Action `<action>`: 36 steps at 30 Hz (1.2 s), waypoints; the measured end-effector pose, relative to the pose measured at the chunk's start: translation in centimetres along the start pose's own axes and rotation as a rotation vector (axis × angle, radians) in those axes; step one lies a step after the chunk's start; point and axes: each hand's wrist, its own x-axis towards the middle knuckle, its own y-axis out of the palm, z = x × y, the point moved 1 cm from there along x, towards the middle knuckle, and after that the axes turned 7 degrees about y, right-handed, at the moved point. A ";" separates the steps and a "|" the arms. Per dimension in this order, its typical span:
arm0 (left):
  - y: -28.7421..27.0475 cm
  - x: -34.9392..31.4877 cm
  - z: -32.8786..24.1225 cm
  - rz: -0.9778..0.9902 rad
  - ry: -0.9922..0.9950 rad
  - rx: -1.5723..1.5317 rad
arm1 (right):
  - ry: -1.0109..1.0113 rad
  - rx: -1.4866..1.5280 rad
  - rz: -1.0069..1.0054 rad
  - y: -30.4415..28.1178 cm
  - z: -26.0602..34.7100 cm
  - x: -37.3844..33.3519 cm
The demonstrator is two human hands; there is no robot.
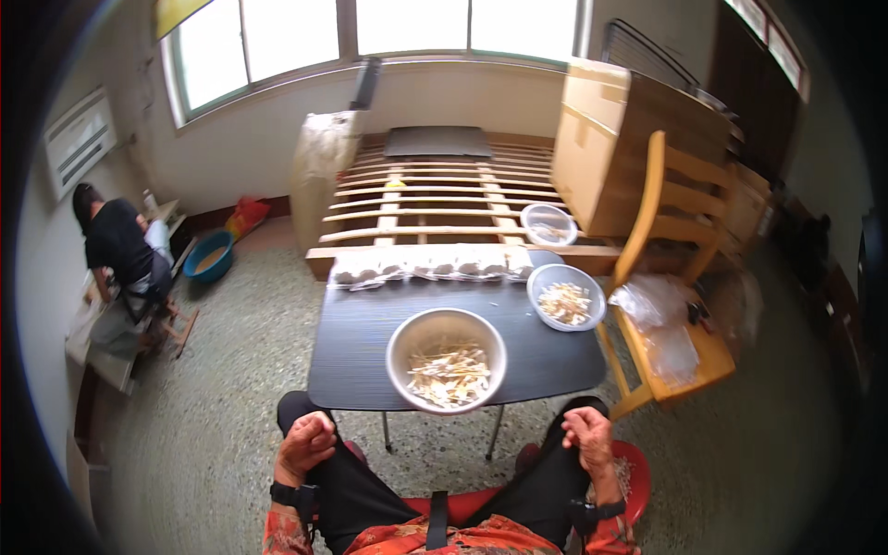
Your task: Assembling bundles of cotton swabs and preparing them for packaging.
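In the view from my head, windows (412, 28) light a room with a speckled floor (240, 351), and a slatted bed frame (499, 205) stands beyond my dark surface (356, 351). A person (125, 240) in a black top sits well apart, over to the left.

The grey bowl (400, 356) stands at the middle of the surface's near edge, with thin, pale stick-like pieces (453, 375) heaped inside. By the right edge, toward the far corner, is a clear bowl (562, 275) with more such pieces. White packs (430, 263) lie in a row along the far edge.

My left hand (308, 444) is over my left knee, fingers curled in; my right hand (588, 437) is over the other, also curled. Both are off the surface, short of its near corners — I cannot tell whether anything small is inside either. A red basin (640, 481) is just beside my right forearm.

I judge this a pause in handling the pieces; working on them would call for bringing my hands inward over the near edge — and opening my fingers.
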 end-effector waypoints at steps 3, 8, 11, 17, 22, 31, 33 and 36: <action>0.5 0.1 0.6 -0.022 0.023 -0.010 | 0.023 -0.004 0.013 0.0 1.4 -1.3; -0.5 0.5 1.4 -0.085 0.059 0.088 | -0.029 -0.068 0.022 0.0 1.2 -0.6; 0.1 1.6 1.1 -0.065 0.097 0.139 | -0.016 -0.066 0.056 0.5 1.4 0.5; -1.3 3.2 1.1 -0.003 0.067 -0.055 | 0.029 0.083 0.116 -0.8 0.4 2.2; -1.7 3.2 2.0 -0.027 0.036 -0.053 | 0.065 0.065 0.065 -1.4 -1.1 2.1; -1.4 1.9 1.7 -0.049 0.053 -0.072 | 0.081 0.001 0.074 -0.5 1.0 0.4; -1.5 2.1 1.7 -0.013 0.071 -0.128 | 0.089 -0.019 0.067 -0.7 0.7 0.0; -1.2 1.7 1.4 -0.058 0.071 -0.123 | 0.094 -0.037 0.010 -0.8 -0.5 0.1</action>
